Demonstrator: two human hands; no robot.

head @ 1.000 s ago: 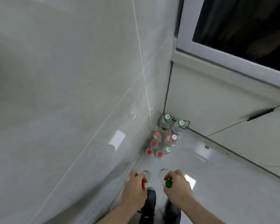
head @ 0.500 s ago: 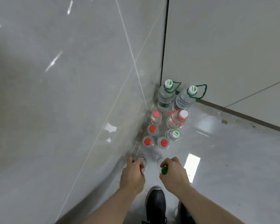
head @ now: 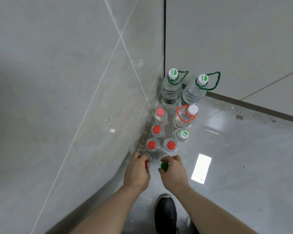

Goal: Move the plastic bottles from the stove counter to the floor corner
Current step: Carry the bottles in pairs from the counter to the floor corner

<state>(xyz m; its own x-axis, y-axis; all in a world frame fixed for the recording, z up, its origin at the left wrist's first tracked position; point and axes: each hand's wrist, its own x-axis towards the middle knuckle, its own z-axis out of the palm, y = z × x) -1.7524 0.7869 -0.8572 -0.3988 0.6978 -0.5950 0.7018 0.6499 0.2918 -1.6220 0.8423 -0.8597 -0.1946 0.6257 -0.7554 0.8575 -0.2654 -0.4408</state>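
Observation:
My left hand [head: 137, 173] grips the neck of a clear red-capped bottle [head: 148, 159]. My right hand [head: 173, 171] grips the neck of a clear green-capped bottle [head: 164, 165]. Both bottles stand upright, low over the floor, just behind a double row of several bottles lined along the wall base. Two large bottles with green handles [head: 170, 88] [head: 194, 93] stand in the corner. A white-capped bottle with a red handle [head: 184, 117] and small red-capped bottles [head: 151, 144] [head: 171, 145] fill the rows. I cannot tell whether the held bottles touch the floor.
A grey tiled wall [head: 66, 90] runs along the left. A pale cabinet panel [head: 227, 39] closes the corner at the back. The glossy floor [head: 243, 157] extends to the right. My black shoe [head: 166, 211] stands directly below my hands.
The view has tilted down and come closer to the corner, so the bottle rows look larger. Both hands, each still holding its bottle, have come up behind the rows and are lower.

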